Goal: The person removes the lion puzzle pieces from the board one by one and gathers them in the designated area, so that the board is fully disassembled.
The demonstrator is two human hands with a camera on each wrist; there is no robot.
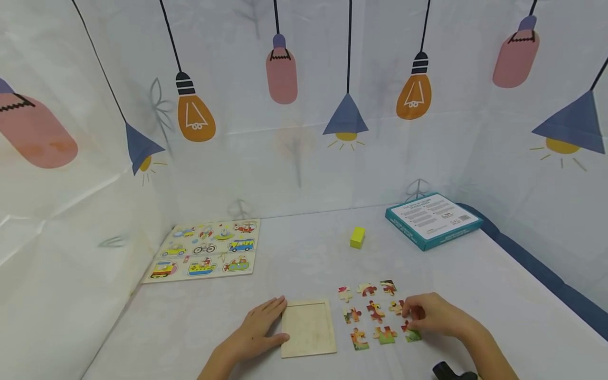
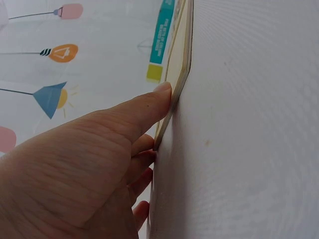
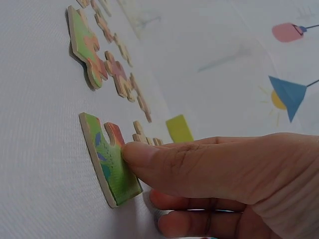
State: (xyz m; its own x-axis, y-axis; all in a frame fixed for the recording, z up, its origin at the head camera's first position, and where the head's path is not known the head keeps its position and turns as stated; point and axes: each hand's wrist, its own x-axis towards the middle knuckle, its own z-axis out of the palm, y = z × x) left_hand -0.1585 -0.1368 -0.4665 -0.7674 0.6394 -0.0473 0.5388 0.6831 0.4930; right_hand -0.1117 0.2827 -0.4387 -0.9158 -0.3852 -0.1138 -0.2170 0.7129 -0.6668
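Observation:
A shallow wooden puzzle tray (image 1: pixel 309 328) lies on the white cloth with its bare base showing. My left hand (image 1: pixel 258 330) rests at its left side, thumb on the lower left edge and fingers stretched toward the upper left corner. To the right of the tray, several jigsaw pieces (image 1: pixel 375 311) are spread in rows of three. My right hand (image 1: pixel 439 319) is at the right end of these rows. In the right wrist view, its thumb and fingers pinch the green corner puzzle piece (image 3: pixel 117 172) by its edge, low over the cloth. The fingers partly cover the piece above.
A yellow block (image 1: pixel 358 237) stands behind the pieces. At the back right lies a teal-edged box (image 1: pixel 434 220); at the back left, a vehicle picture board (image 1: pixel 204 250). A black object (image 1: pixel 453 372) shows at the front edge beside the right forearm. A printed curtain (image 1: pixel 304 158) encloses the table.

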